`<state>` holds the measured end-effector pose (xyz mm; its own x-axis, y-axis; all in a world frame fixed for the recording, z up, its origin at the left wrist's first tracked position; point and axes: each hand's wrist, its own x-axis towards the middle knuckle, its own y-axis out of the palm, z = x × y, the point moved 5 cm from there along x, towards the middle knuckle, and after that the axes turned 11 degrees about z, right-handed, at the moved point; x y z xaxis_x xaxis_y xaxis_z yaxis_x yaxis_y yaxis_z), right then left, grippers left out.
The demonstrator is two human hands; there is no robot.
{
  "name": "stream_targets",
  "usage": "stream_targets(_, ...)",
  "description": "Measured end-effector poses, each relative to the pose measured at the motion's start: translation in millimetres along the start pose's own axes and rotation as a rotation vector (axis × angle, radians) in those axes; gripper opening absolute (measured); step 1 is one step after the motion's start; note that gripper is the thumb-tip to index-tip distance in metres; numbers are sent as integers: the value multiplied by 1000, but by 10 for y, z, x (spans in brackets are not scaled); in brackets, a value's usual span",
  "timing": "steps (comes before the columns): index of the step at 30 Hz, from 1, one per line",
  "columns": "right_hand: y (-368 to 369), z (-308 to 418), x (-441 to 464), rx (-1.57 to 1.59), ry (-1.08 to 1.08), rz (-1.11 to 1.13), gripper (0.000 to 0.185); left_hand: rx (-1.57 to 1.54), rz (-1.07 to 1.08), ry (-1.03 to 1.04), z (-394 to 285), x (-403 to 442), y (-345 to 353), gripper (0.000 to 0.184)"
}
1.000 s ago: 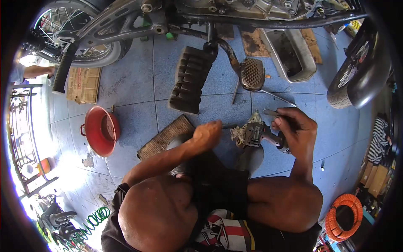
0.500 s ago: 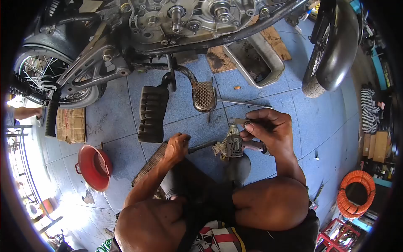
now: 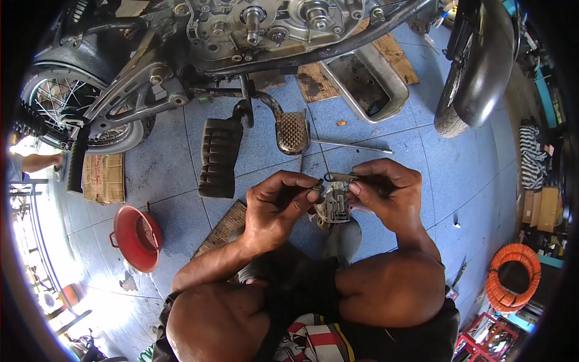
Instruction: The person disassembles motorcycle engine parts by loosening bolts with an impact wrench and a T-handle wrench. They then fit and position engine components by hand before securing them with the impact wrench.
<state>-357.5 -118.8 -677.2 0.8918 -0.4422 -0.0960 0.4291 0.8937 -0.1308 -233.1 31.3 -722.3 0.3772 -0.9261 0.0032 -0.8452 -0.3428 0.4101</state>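
Note:
Thumb and fingers of my left hand (image 3: 274, 208) pinch a small dark part (image 3: 317, 186), too small to name. Facing it, my right hand (image 3: 389, 192) grips a small metal cylinder (image 3: 341, 177) between thumb and forefinger, its open end turned to the left. The two pieces are close together; whether they touch I cannot tell. Just below and behind my fingertips, a power tool (image 3: 335, 205) with a wrapped, worn body lies near my shoe, partly hidden by my hands.
Overhead is a motorcycle's opened engine (image 3: 271, 27), with a footrest (image 3: 218, 158) and a pedal (image 3: 292, 133) hanging below. A metal tray (image 3: 368, 90) rests on cardboard. A red basin (image 3: 137, 238) sits at left, an orange coil (image 3: 512, 277) at right. Another person's arm (image 3: 39, 162) shows far left.
The view has tilted up, showing more of the engine. My left hand has come across to the right, up to the cylinder in my right hand.

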Motion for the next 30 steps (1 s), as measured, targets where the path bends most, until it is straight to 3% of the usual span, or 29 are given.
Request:
stream_targets(3, 16, -38, -5, -58, -9, 18, 17, -9, -1, 107, 14, 36, 36, 17)
stream_targets(5, 64, 86, 17, -255, -255, 75, 18, 19, 5, 124, 0, 29, 44, 16)
stream_targets(11, 130, 206, -8, -396, -475, 152, 18, 112, 4, 222, 16, -37, 45, 23)
stream_targets(18, 97, 219, 8, -339, -412, 192, 16, 435, -17, 230, -98, -86, 87, 32)
stream_targets(22, 112, 228, 12, -317, -434, 192, 18, 403, -54, 220, -124, -70, 59, 29)
stream_targets(24, 115, 239, 14, -320, -435, 194, 18, 563, 93, 220, -190, -18, 82, 24)
stream_targets(28, 97, 269, 2, -341, -370, 95, 22, 511, 51, 129, -262, 0, 87, 21)
stream_targets(30, 119, 310, 24, -374, -415, 39, 23, 658, 92, 119, -372, -4, 114, 23)
